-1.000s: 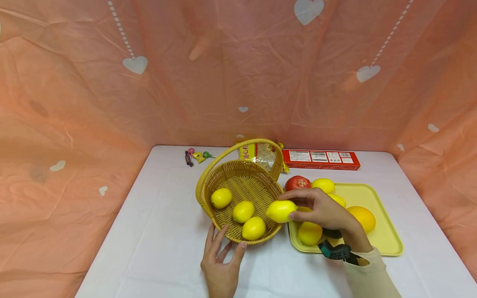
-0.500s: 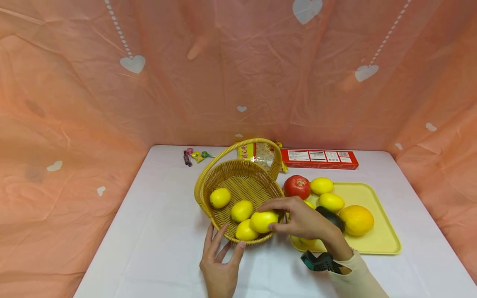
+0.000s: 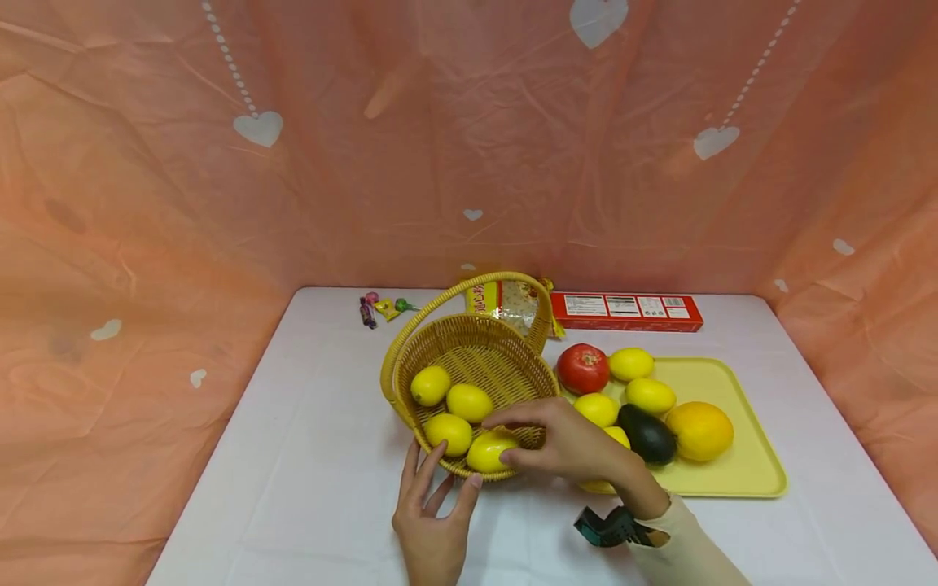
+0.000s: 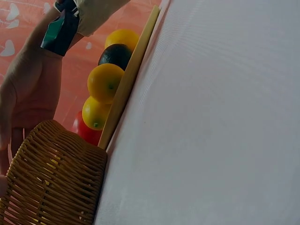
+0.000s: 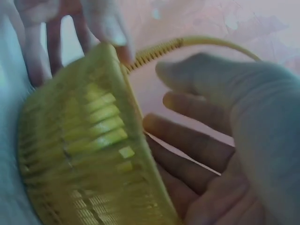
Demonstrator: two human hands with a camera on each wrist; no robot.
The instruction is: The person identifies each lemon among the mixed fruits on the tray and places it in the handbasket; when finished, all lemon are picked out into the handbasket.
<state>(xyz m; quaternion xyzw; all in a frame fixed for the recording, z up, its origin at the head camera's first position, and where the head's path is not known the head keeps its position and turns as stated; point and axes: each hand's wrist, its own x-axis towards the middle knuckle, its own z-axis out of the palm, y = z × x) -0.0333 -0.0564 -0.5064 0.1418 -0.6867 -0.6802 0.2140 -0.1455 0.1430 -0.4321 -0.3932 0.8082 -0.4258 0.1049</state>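
Far left on the white surface (image 3: 293, 456): small wrapped sweets (image 3: 377, 309), near the back edge. Next, the left hand (image 3: 434, 529), fingers spread and fairly straight, fingertips and thumb set at the near rim of a wicker basket (image 3: 494, 370); it appears to steady the basket rather than grip it.

Four lemons lie in the basket: far-left lemon (image 3: 431, 385), middle lemon (image 3: 470, 403), near-left lemon (image 3: 449, 434), near-right lemon (image 3: 493, 452). The right hand (image 3: 567, 435) reaches over the right rim, thumb and fingers apart about the near-right lemon. The right wrist view shows a gap between them with no fruit in it; whether the thumb touches that lemon, cannot tell.

Further right: a yellow tray (image 3: 747, 456) with more lemons (image 3: 650, 395), a dark avocado-like fruit (image 3: 647, 434) and an orange-yellow fruit (image 3: 699, 431); a red fruit (image 3: 582, 369) sits at its far left corner.

Judgement: step in hand is placing a lemon in the basket. Next move calls for lifting the right hand clear without rolling the lemons.
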